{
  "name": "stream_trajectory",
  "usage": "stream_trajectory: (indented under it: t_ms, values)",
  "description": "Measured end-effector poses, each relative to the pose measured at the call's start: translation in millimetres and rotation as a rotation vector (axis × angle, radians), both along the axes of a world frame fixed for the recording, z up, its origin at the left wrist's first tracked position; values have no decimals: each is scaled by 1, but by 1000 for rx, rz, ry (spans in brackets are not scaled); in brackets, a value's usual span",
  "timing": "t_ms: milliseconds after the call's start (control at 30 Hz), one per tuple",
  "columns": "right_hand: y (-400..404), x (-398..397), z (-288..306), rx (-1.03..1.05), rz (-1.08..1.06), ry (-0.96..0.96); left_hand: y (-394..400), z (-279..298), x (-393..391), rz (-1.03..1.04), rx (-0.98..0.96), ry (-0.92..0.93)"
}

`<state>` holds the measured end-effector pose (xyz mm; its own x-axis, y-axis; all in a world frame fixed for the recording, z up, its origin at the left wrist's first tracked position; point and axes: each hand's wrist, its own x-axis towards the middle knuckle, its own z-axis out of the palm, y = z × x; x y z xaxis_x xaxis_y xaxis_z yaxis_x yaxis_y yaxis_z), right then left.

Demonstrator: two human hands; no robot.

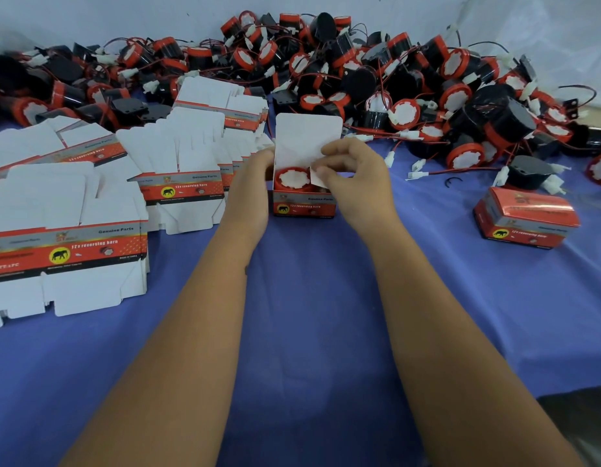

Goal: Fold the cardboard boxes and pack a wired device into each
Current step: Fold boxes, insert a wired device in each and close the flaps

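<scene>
Box in work: a small red and grey cardboard box [304,203] stands upright on the blue cloth [326,315], mid-table, its top open and the white lid flap [307,136] raised at the back.
Device in box: a red and black horn [292,180] with a white centre sits inside, face up; its wire cannot be seen.
Left hand: the left hand [255,173] grips the box's left side, fingers curled against the wall.
Right hand: the right hand [354,170] pinches the white side flap [317,178] at the box's right edge between thumb and fingertips.
Flat boxes: stacks of unfolded boxes [66,244] lie to the left, printed side up.
Loose devices: a pile of wired horns [376,75] runs along the back of the table.
Packed box: one closed box [524,220] lies at the right, well apart from the hands.
</scene>
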<state>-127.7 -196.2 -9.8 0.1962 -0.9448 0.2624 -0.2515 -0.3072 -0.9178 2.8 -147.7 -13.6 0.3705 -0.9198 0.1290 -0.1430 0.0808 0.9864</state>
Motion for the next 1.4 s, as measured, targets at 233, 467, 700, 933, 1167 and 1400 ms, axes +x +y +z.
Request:
stream_trajectory:
  t_ms: [233, 467, 700, 933, 1167, 1400]
  values:
    - [-8, -1, -5, 58, -37, -41, -7, -7, 12, 84, 1, 83]
    - [-8, -6, -5, 59, -14, -117, -6, -13, 10, 125, -129, -123]
    - [-12, -9, -6, 184, 26, -205, 0, -6, 25, 10, -54, -115]
    - [-8, -14, -12, 5, 141, 0, 5, -9, 19, 6, -84, -495]
    - [-6, -14, -12, -36, 213, 56, 4, -12, 24, -64, -80, -450]
    - [-7, -18, -13, -82, 272, 139, 0, -15, 29, -80, -90, -546]
